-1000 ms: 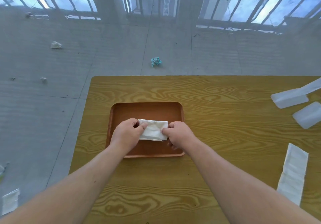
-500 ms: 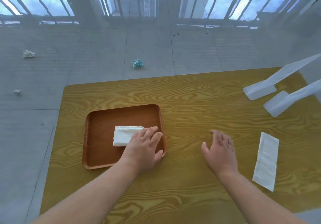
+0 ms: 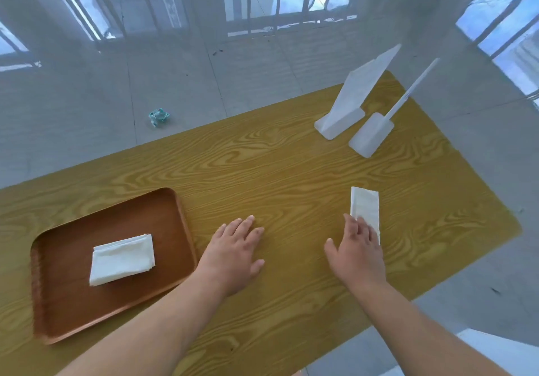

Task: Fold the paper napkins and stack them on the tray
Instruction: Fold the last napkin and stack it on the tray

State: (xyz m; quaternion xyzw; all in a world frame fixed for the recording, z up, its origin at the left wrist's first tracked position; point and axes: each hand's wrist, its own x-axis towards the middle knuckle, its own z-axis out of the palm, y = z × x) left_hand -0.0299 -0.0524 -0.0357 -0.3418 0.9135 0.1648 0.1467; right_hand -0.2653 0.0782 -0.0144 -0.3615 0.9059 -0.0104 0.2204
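A folded white napkin (image 3: 122,258) lies in the middle of the brown wooden tray (image 3: 67,311) at the left of the table. A long unfolded napkin strip (image 3: 366,208) lies flat on the wood at the right. My right hand (image 3: 357,253) rests flat with its fingertips on the near end of that strip, fingers spread. My left hand (image 3: 234,254) lies flat and empty on the table just right of the tray, fingers apart.
Two white plastic stands (image 3: 347,107) (image 3: 376,130) are at the table's far right. The yellow wood-grain table (image 3: 262,171) ends close on the right and far sides. A crumpled teal scrap (image 3: 159,115) lies on the floor beyond.
Both hands let go of the folded napkin and left the tray. My left hand slid off to the table; my right hand reached right onto the unfolded strip. The view swung right.
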